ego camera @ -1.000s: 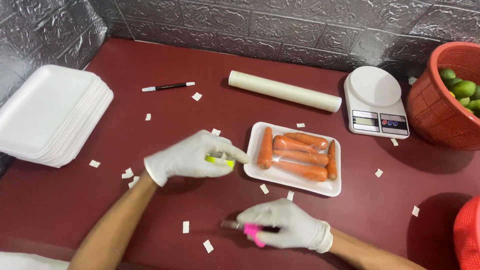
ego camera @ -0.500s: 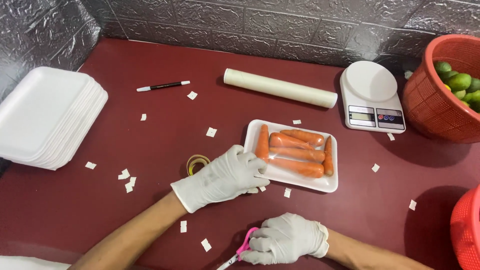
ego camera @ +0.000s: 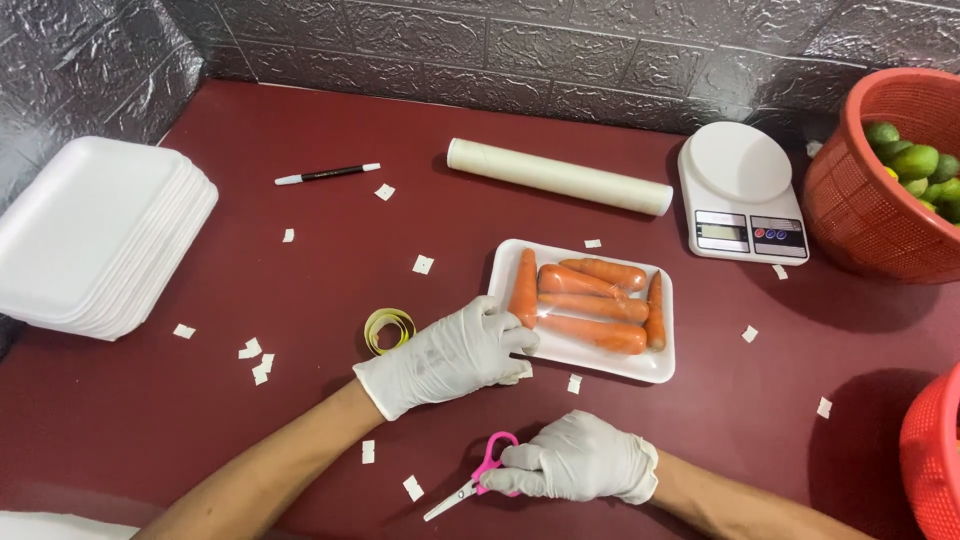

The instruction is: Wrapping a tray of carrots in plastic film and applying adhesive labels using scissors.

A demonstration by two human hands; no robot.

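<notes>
right, head view, the only angle we get: the left hand (ego camera: 450, 355), in a white glove, lies palm down with its fingers spread loose and grasping nothing, fingertips touching the near left corner of the white foam tray (ego camera: 655, 368). that tray sits at the middle of the dark red table (ego camera: 300, 260), wrapped in clear film, with several carrots (ego camera: 590, 305) lying side by side in it. at nine o'clock from the left hand, just beside it, a small roll of yellow tape (ego camera: 388, 328) lies on the table. at six o'clock from the tray, the right hand (ego camera: 585, 460), gloved too, has its fingers curled round the pink handles of the scissors (ego camera: 475, 482), blades flat on the table and pointing towards seven o'clock. small white paper scraps (ego camera: 255, 360) are scattered all over the surface. at twelve o'clock from the tray, a cream roll of wrap (ego camera: 560, 176) lies across the table, and at one o'clock stands a white kitchen scale (ego camera: 740, 190). at ten o'clock there is a black-and-white pen (ego camera: 327, 174), and at nine o'clock, well apart, a stack of empty foam trays (ego camera: 95, 235). at two o'clock a red basket (ego camera: 860, 210) holds green limes (ego camera: 915, 165); another red basket (ego camera: 930, 450) peeks in at four o'clock.
</notes>
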